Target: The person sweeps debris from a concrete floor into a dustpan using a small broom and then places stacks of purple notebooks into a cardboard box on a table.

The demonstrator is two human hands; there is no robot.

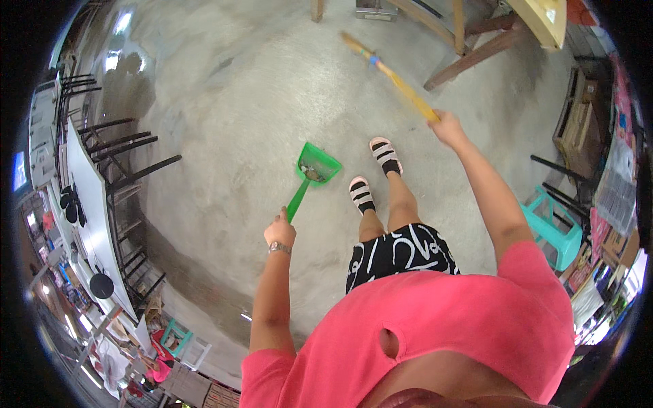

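My left hand [279,233] is closed round the handle of a green dustpan [328,164]. Its scoop lies at or close to the floor, ahead and left of my feet, with a small heap of debris [312,173] inside. Out to the right, my right hand [448,129] grips the yellow handle of a broom [406,89]. The broom slants away to the far left, its tan brush end blurred and well apart from the dustpan. I cannot tell whether the bristles touch the floor.
Along the left stands a long white table [88,163] with black metal legs beside it. A wooden frame [469,61] stands at the far right. A turquoise plastic stool [554,228] is right of my arm; cardboard boxes [578,129] lie beyond. Grey concrete floor [224,136] surrounds my sandalled feet.
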